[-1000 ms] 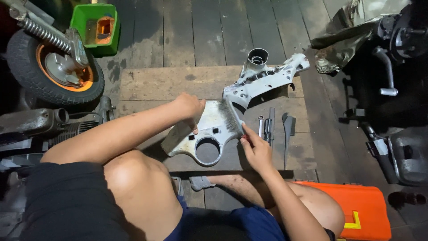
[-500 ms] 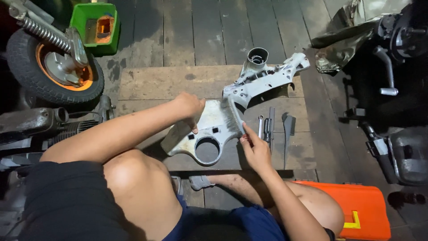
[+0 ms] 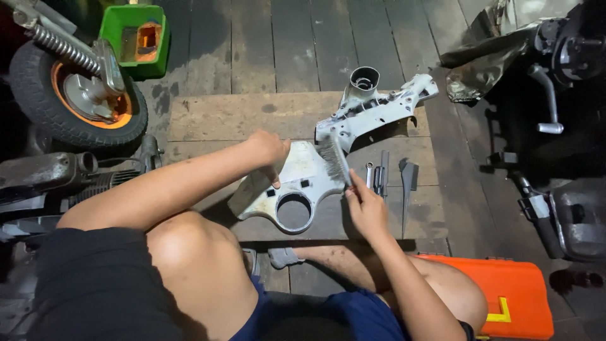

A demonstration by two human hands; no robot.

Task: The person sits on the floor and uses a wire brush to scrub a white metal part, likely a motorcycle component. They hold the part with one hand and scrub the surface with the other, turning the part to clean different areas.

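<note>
Since earlier frame: almost nothing moved; both hands and brush sit where they were.

Head view:
- Left hand (image 3: 268, 149) closed on upper edge of white panel (image 3: 287, 189), tilting it up off wooden board (image 3: 252, 117) so face is exposed for brushing.
- Right hand (image 3: 366, 211) pinches handle of brush (image 3: 334, 158), bristles against panel's right edge.
- Panel near board's middle, toward front edge.
- Grey frame casting (image 3: 372, 107) at board's far right corner.
- Wrenches (image 3: 377, 177) just right of brush.
- Orange case (image 3: 505, 297) beside right knee.

White panel (image 3: 297, 183) with round hole, flat on boards, brush (image 3: 334, 158) across it
</note>
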